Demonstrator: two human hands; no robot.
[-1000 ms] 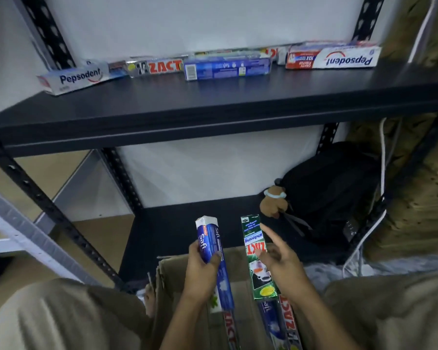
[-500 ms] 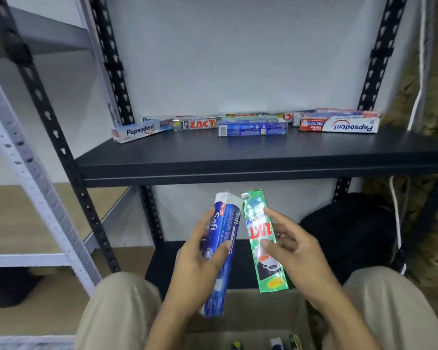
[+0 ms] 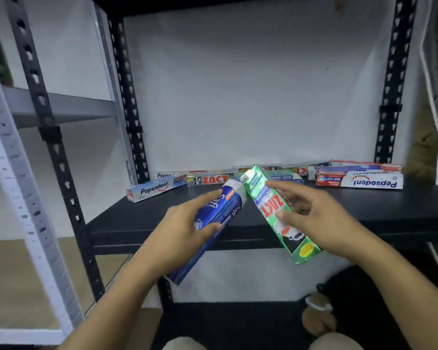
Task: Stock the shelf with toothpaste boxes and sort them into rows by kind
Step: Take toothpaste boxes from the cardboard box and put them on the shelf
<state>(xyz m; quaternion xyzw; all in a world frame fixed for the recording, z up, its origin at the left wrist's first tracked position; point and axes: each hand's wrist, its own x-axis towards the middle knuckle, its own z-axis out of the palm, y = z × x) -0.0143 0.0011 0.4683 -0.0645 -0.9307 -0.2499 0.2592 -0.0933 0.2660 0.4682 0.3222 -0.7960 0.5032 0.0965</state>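
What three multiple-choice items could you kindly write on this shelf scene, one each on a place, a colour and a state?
1. Where on the black metal shelf does the white cardboard Pepsodent box with upside-down print lie?
A. left end
B. right end
C. front edge

2. What colour is the long cardboard Zact box in the right hand?
A. purple
B. orange
C. green

3. What is the left hand doing?
A. gripping a long blue cardboard box
B. lying flat on the shelf
C. hanging empty

Answers: 1 B, it ends the back row at the right; 2 C, its faces are green; 3 A, thumb and fingers wrap round the blue box.
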